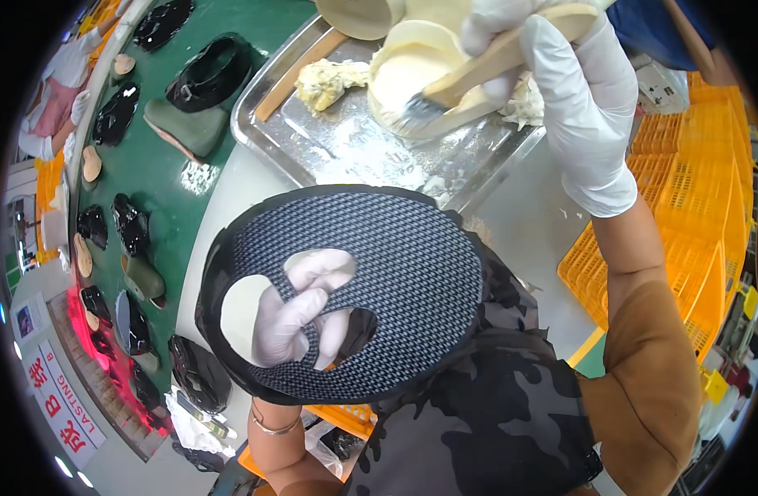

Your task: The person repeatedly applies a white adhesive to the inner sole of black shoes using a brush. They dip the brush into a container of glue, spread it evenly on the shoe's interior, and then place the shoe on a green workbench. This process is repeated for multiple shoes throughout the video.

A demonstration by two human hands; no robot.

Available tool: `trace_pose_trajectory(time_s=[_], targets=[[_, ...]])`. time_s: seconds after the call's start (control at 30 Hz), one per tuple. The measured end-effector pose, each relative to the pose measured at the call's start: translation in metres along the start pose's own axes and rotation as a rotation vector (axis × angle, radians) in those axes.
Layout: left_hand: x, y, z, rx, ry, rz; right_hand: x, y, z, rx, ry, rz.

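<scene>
My left hand [300, 322], in a white glove, grips a dark woven-patterned shoe upper [412, 273] with a black rim. Its thumb and fingers show through the cut-out openings, around the strip between them. In my gloved right hand [581, 107] is a wide brush [511, 56] with a pale wooden handle. The brush's bristles point down over a cream-coloured bowl [445, 126] of whitish paste [405, 76]. The bowl stands in a smeared metal tray [346, 159], beside a yellowish lump of dried paste [319, 87] and a wooden stick [300, 74].
To the left, a green belt [168, 202] carries glossy black uppers [209, 73], green shoe lasts [185, 124] and several pale soles [91, 164]. Orange crates [684, 198] stand at the right. Another person [57, 103] is at the far left; a further arm [689, 33] shows top right.
</scene>
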State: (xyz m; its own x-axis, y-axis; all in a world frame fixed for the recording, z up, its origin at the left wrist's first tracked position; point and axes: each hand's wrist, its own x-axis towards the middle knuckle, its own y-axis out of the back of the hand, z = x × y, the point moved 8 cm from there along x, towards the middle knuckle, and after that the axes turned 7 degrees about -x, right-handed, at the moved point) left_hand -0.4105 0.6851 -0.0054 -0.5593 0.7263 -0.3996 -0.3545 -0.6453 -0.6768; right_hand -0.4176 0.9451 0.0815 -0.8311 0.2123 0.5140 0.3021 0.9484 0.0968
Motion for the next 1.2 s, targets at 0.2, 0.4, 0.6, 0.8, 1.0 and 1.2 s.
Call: trace_pose_trajectory(time_s=[0.2, 0.4, 0.6, 0.8, 1.0, 1.2], targets=[[0.030, -0.017, -0.019, 0.057, 0.188, -0.061, 0.013, -0.023, -0.013, -0.039, 0.225, -0.237], [0.043, -0.036, -0.031, 0.134, 0.335, -0.061, 0.018, -0.053, -0.026, -0.318, 0.330, -0.409], [0.041, -0.032, -0.024, 0.207, 0.295, -0.006, 0.017, -0.051, -0.031, -0.461, 0.340, -0.448], [0.040, -0.026, -0.022, 0.276, 0.221, -0.005, 0.011, -0.037, -0.029, -0.403, 0.286, -0.413], [0.030, -0.025, -0.009, 0.304, 0.060, 0.110, 0.010, -0.046, -0.017, -0.382, 0.327, -0.418], [0.025, -0.021, 0.001, 0.417, -0.110, 0.144, 0.001, -0.017, 0.002, 0.134, 0.227, -0.227]])
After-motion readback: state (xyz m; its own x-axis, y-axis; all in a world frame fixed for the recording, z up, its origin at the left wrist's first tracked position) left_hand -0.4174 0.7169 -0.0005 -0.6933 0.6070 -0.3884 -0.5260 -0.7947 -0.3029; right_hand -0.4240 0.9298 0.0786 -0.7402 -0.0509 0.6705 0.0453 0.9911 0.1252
